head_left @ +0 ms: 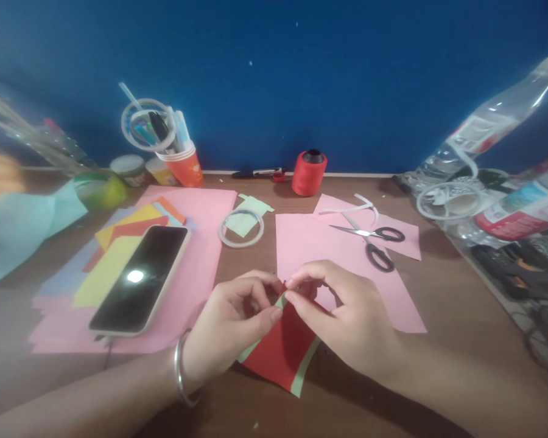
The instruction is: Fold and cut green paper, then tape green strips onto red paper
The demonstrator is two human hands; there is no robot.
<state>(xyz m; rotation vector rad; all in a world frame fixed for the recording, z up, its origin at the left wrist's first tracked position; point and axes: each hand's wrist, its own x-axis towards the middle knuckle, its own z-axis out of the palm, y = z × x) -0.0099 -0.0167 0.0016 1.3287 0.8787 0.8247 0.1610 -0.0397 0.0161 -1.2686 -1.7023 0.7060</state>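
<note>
Between my hands is a red sheet of paper (281,350) with pale green strips along two of its edges. My left hand (244,319) pinches its upper left edge between thumb and fingers; a silver bangle circles that wrist. The fingertips of my right hand (340,304) are pressed together on the top corner, close to the left fingertips. Part of the paper's right side is hidden behind my right hand. Just beyond, open scissors (368,234) with black handles lie on pink paper (301,243). A roll of clear tape (241,229) rests partly on a pale green scrap (244,219).
A phone (141,280) lies on coloured sheets over pink paper (201,207) at left. A red thread spool (309,173), a marker (258,173) and a paper cup of pens (182,164) stand or lie near the blue wall. Plastic bottles (525,204) occupy the right.
</note>
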